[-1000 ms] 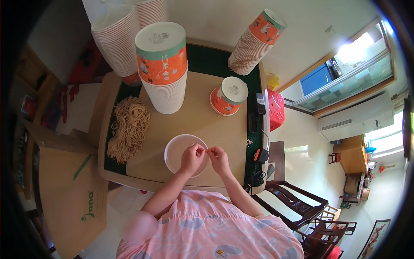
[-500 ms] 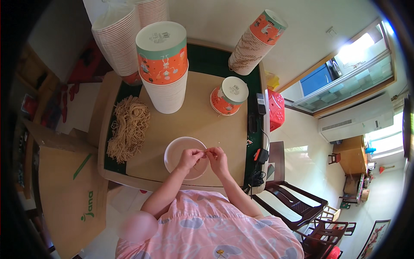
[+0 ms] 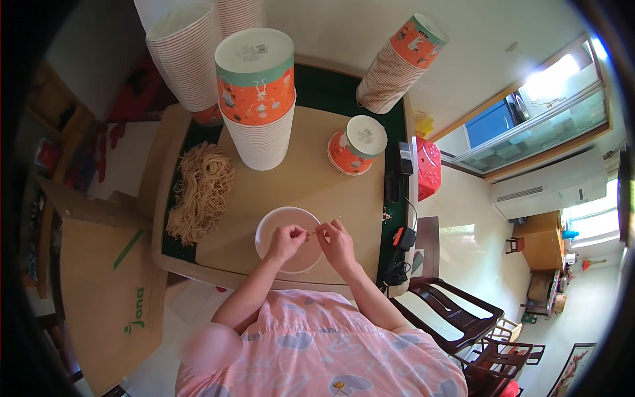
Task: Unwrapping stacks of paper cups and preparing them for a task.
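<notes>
Over a round whitish bowl [image 3: 271, 223], my left hand [image 3: 286, 243] and my right hand [image 3: 337, 246] are close together with fingertips pinched. Between them runs a short, thin tan strand that looks like twine; the fingers partly hide it. A thick bundle of beige twine [image 3: 202, 192] lies to the left of the bowl. Beyond my hands, a tall stack of paper buckets [image 3: 258, 99] stands upside down, orange and green on the top one. A shorter stack of similar buckets [image 3: 357, 145] sits to its right.
The table [image 3: 291, 185] has a tan board over a green top. More stacked buckets stand at the far left [image 3: 185, 59] and far right [image 3: 401, 63]. Chargers and cables [image 3: 403, 238] line the right edge. A cardboard box [image 3: 106, 298] is at left, a dark chair [image 3: 456, 314] at right.
My hands have drawn slightly apart, and the strand now shows between the fingertips. The whole view has shifted a little; the buckets and twine bundle stay in place on the table.
</notes>
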